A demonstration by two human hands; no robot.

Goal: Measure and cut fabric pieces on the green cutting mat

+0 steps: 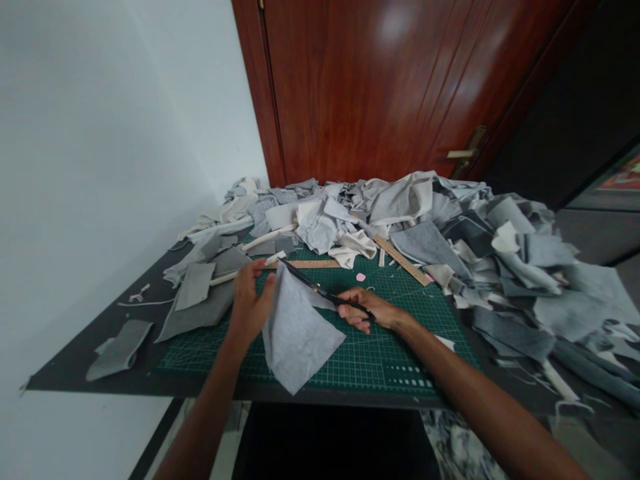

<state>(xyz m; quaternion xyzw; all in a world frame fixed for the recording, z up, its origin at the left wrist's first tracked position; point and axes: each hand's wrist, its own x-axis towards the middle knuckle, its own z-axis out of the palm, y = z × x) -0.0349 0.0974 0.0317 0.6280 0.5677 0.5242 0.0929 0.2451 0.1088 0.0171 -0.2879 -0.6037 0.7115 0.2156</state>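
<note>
My right hand is wrapped round the handles of black scissors. Their blades point up and left, along the upper edge of a light grey piece of cloth. At the far tip of the blades is the cloth's top corner; its lower point reaches toward the table's front edge. Beside the cloth's left edge is my left hand, thumb and fingers apart, the thumb close to or touching the cloth. A small cream scrap lies just beyond its fingertips. Another bit of grey cloth shows behind the scissors.
Under the work is a green cutting mat on a dark table. Wooden rulers and a pink piece lie on it. Grey and cream fabric scraps heap along the back and right. Folded grey pieces lie left.
</note>
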